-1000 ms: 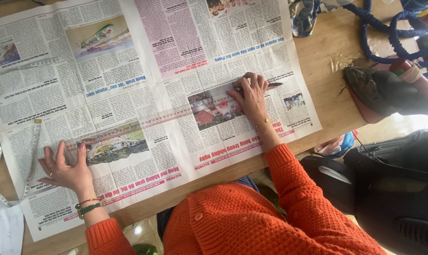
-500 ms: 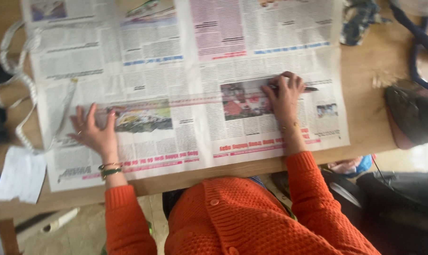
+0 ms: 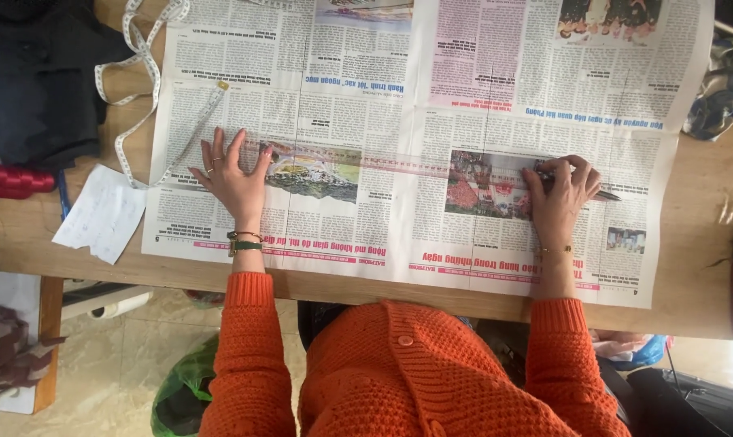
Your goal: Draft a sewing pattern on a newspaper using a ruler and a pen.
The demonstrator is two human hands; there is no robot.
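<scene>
I see the L hand (image 3: 235, 182), fingers spread, pressing the clear ruler (image 3: 399, 164) that lies left-right on the newspaper (image 3: 431, 97), w/ the R hand (image 3: 560, 194) pinching a pen (image 3: 601, 194) at its right end.

No packages, labels, signs or screens here. Nearest printed matter: broad white newspaper sheet (image 3: 431, 121) with colour photos, spread flat across wooden table (image 3: 698, 243).
</scene>
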